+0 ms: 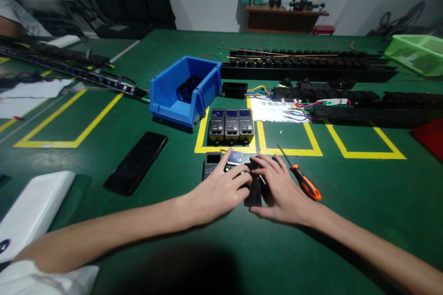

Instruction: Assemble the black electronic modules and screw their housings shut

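Both my hands rest on a small black module [253, 191] lying on the green table near me. My left hand [219, 189] lies over its left part, fingers stretched forward and pressing down, the forefinger reaching a shiny little screen part [235, 157]. My right hand [278, 186] lies flat over its right part, fingers spread, thumb along the module's near edge. Just left of the fingers sits another dark module [211, 162] with a display. An orange-handled screwdriver [302, 179] lies right beside my right hand.
Three finished modules [231, 125] stand in a yellow-taped square. A blue bin [185, 90] is behind left, a black flat cover [136, 162] to the left, long black power strips [308, 70] and coloured wires at the back, a green basket [415, 53] far right.
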Available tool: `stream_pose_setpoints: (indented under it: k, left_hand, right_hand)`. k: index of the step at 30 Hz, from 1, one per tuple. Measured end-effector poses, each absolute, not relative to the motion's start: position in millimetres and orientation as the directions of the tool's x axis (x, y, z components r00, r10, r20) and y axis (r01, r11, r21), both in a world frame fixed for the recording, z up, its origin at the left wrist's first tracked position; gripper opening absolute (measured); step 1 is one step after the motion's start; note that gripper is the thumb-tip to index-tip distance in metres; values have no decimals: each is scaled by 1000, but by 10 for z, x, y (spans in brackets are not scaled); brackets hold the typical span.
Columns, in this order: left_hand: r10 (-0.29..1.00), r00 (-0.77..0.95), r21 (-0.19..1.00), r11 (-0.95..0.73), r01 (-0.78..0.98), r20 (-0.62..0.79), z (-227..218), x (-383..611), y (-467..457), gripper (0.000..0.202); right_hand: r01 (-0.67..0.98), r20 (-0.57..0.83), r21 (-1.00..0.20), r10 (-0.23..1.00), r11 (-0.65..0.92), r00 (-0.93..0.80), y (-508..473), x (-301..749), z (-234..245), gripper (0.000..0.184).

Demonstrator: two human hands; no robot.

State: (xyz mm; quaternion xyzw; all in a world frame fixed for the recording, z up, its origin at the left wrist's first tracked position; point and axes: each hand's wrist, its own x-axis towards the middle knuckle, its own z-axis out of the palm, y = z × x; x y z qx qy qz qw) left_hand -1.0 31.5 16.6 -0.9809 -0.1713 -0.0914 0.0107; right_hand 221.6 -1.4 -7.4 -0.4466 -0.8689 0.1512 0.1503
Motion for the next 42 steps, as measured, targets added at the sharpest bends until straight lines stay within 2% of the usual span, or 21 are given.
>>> stream_pose_setpoints:
  k: [8, 17, 22, 35, 42]
  left_hand:
    - [265, 942, -4, -963, 271, 207, 172, -18, 350, 11]
    - [369, 916, 67, -929, 363, 158, 242, -15, 350, 14]
    - [374, 915, 108, -926, 361, 152, 243, -7, 335, 15]
    - [353, 923, 60, -936, 348, 151, 213, 6, 327, 13]
    - [292, 940, 12, -956, 294, 178, 209, 1, 335, 12]
  right_hand:
    - [710, 114, -414, 806, 570, -581, -12, 2225, -71, 68]
    - [729, 132, -397, 821, 557, -555, -22, 2204, -74, 65]
    - [725, 150, -384, 814, 571, -561, -18, 2205, -75, 63]
    - [705, 170, -398, 803, 587, -571, -1, 2220, -78, 62]
    - [686, 196, -415, 795, 598, -574, -10, 2224, -98, 59]
